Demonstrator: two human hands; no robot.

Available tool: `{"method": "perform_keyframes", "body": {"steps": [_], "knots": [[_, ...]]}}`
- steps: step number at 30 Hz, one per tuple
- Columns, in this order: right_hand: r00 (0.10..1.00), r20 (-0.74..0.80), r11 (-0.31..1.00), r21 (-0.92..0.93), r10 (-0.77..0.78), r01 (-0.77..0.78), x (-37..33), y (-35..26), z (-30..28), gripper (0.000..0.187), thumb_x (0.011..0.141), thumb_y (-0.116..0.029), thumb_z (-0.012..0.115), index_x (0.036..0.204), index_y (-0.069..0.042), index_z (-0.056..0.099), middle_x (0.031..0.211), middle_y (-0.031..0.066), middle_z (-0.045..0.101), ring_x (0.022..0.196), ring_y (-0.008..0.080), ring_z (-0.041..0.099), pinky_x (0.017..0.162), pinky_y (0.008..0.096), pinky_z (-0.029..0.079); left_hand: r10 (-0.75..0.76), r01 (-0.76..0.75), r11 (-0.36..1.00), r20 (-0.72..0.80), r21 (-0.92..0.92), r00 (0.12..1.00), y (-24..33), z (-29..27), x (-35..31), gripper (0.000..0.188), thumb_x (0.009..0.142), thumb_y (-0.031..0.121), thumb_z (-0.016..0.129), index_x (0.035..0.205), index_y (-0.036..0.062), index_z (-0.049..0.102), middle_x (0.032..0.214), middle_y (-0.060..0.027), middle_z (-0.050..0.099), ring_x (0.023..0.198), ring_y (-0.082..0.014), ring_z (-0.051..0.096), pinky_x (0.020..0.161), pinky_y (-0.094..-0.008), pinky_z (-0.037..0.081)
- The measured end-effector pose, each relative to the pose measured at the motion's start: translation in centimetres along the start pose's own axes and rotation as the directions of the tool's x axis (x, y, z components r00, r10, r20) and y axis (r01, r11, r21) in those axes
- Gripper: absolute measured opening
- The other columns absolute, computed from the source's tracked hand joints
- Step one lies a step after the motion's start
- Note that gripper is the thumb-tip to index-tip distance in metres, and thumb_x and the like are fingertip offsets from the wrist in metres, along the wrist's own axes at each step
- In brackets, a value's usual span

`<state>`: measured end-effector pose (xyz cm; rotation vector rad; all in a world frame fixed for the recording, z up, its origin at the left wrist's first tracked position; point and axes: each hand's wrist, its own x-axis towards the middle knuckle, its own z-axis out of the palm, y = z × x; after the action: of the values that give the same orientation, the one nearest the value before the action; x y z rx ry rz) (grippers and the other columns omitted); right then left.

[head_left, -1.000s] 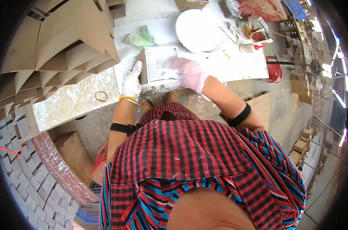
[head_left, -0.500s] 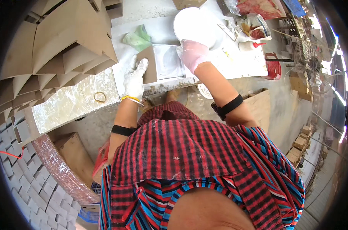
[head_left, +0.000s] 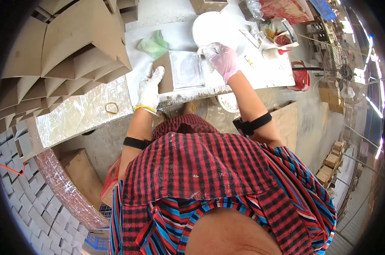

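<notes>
My left hand (head_left: 150,87), in a white knit glove with a yellow cuff, grips the left side of a brown cardboard box (head_left: 163,73) at the bench's near edge. Its thumb lies on the brown side. The box's adjoining face (head_left: 187,69) is smeared with whitish paste. My right hand (head_left: 223,60), in a thin pinkish glove, is closed just right of the box. A small pale thing shows at its fingertips, too hidden to name. Directly beyond that hand is a round white container or lid (head_left: 213,29), washed out by glare.
Stacked brown box shells (head_left: 80,38) rise at the left. A crumpled green cloth (head_left: 154,44) lies behind the box. A white bottle with a red nozzle (head_left: 275,53) lies to the right, near a cluttered tub (head_left: 281,33). A fan (head_left: 345,70) stands farther right.
My right hand has moved right, away from the box's edge, and turned so its curled fingers show. My left hand stays on the box.
</notes>
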<state>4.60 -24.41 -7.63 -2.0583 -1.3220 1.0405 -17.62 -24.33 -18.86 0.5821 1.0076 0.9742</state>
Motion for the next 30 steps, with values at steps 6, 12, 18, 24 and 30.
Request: {"method": "perform_keyframes", "body": {"steps": [6,12,18,24,30], "knots": [[0.938,-0.103,0.823,0.454,-0.331,0.341,0.3,1.5,9.0,0.02,0.087,-0.009,0.053,0.105,-0.006,0.062,0.095,0.0115,0.064,0.085,0.0161,0.059,0.078,0.0249,0.048,0.023,-0.023,0.999,0.001,-0.025,1.0,0.3,-0.1,-0.4,0.071,0.083,0.021,0.066,0.138,-0.0044,0.027,0.136,-0.0149,0.04,0.124,-0.0192,0.039,0.103,-0.0278,0.029],[0.767,0.247,0.775,0.434,-0.593,0.459,-2.6,-0.5,3.6,0.032,0.084,-0.018,0.059,0.113,-0.007,0.059,0.107,0.0089,0.062,0.096,0.0146,0.058,0.082,0.0268,0.046,0.055,-0.055,0.998,-0.007,-0.042,0.998,-0.6,-1.6,0.0,0.057,0.087,0.02,0.062,0.133,-0.0021,0.038,0.131,-0.0106,0.046,0.118,-0.0167,0.043,0.1,-0.0272,0.033],[0.942,0.027,0.931,0.164,-0.334,0.325,-0.5,3.6,-3.4,0.05,0.085,-0.019,0.061,0.129,-0.002,0.045,0.118,0.011,0.056,0.107,0.0169,0.054,0.086,0.026,0.045,0.216,-0.197,0.719,0.054,0.666,0.975,3.3,-3.1,-1.6,0.051,0.089,0.03,0.054,0.13,0.0024,0.045,0.135,-0.016,0.043,0.126,-0.0264,0.039,0.104,-0.0331,0.029],[0.948,-0.195,0.626,0.714,-0.252,0.314,4.9,3.4,-10.7,0.047,0.089,-0.011,0.055,0.13,0.006,0.04,0.124,0.0127,0.052,0.112,0.0192,0.053,0.095,0.0274,0.042,0.42,-0.318,0.058,0.266,0.946,0.868,-1.0,-9.5,-1.2,0.039,0.093,0.02,0.047,0.127,0.0009,0.047,0.129,-0.016,0.049,0.122,-0.0266,0.043,0.101,-0.0325,0.034],[0.817,-0.35,0.866,0.03,-0.458,0.499,19.8,5.2,-19.5,0.044,0.086,-0.008,0.056,0.127,0.002,0.047,0.124,0.0102,0.053,0.113,0.0172,0.051,0.096,0.0254,0.037,0.105,0.011,0.907,-0.25,0.421,0.962,1.0,-7.0,-4.1,0.045,0.089,0.02,0.054,0.128,-0.002,0.046,0.117,-0.0098,0.057,0.103,-0.018,0.054,0.09,-0.0286,0.042]]}}
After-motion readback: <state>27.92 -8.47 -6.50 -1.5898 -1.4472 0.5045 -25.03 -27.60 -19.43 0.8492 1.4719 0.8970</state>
